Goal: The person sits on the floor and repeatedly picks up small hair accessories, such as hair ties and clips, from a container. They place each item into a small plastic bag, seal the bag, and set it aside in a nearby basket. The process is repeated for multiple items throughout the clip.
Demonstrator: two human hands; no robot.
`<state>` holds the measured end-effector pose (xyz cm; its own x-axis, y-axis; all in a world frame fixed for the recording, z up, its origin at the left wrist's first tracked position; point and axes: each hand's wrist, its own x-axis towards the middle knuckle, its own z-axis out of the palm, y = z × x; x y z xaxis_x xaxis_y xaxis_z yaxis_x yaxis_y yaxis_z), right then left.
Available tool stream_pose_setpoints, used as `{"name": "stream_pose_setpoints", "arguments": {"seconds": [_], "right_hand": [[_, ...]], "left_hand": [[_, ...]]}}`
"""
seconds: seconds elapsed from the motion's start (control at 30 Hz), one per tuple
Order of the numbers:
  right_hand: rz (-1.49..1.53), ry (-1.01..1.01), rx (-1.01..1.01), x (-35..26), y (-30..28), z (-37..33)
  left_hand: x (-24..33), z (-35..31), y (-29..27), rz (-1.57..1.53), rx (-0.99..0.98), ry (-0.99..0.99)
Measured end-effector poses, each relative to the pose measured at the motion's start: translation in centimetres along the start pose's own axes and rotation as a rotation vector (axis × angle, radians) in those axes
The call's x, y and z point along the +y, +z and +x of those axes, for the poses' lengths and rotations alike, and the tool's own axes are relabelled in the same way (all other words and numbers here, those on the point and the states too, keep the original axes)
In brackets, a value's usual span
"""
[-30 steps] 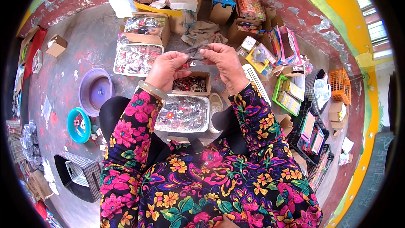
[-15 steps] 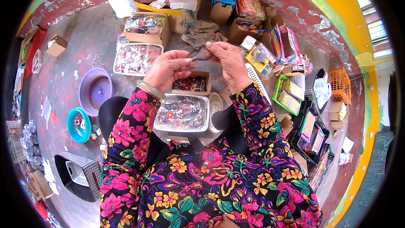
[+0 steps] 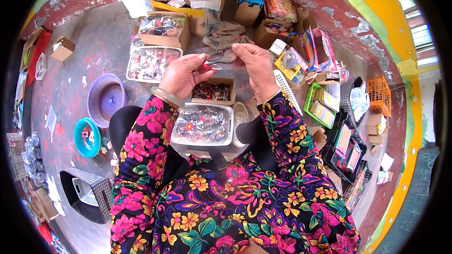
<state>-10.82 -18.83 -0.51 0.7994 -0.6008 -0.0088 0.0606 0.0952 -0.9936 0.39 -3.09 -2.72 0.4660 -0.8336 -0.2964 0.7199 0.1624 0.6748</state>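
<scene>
Both hands are raised in front of the person's chest, above a small open cardboard box (image 3: 213,91) of dark and red trinkets. The left hand (image 3: 182,75) pinches a small clear plastic sleeve (image 3: 213,66) with a spot of red at its near end, thumb and forefinger closed on that end. The right hand (image 3: 256,66) is closed too, its fingertips gripping a thin dark looped cord (image 3: 219,56) that arcs between the two hands (elastic band or string, I cannot tell at this size).

Judging by their look, both pieces weigh next to nothing. The sleeve appears to be thin, glossy film: limp, a little slippery, likely to crumple or slide if squeezed in the middle, so a fingertip pinch at the end or edge, as the left hand has it, seems the safest hold. The cord is soft and floppy; it will sag and twist unless kept lightly taut, and is best taken near the end of the loop.

Below the hands, on the lap, sits a clear plastic tray (image 3: 203,125) full of bagged small items. Another similar tray (image 3: 150,62) lies on the floor to the left, beside a purple basin (image 3: 106,99) and a teal bowl (image 3: 87,136).
</scene>
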Motion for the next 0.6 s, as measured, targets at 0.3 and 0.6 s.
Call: {"name": "stream_pose_setpoints", "arguments": {"seconds": [0.3, 0.6], "right_hand": [[-0.028, -0.133, 0.086, -0.1, 0.3, -0.2], [0.151, -0.055, 0.161, -0.2, -0.2, 0.4]], "left_hand": [[0.6, -0.4, 0.6, 0.036, -0.003, 0.009], [0.7, -0.9, 1.0, 0.009, -0.088, -0.012]]}}
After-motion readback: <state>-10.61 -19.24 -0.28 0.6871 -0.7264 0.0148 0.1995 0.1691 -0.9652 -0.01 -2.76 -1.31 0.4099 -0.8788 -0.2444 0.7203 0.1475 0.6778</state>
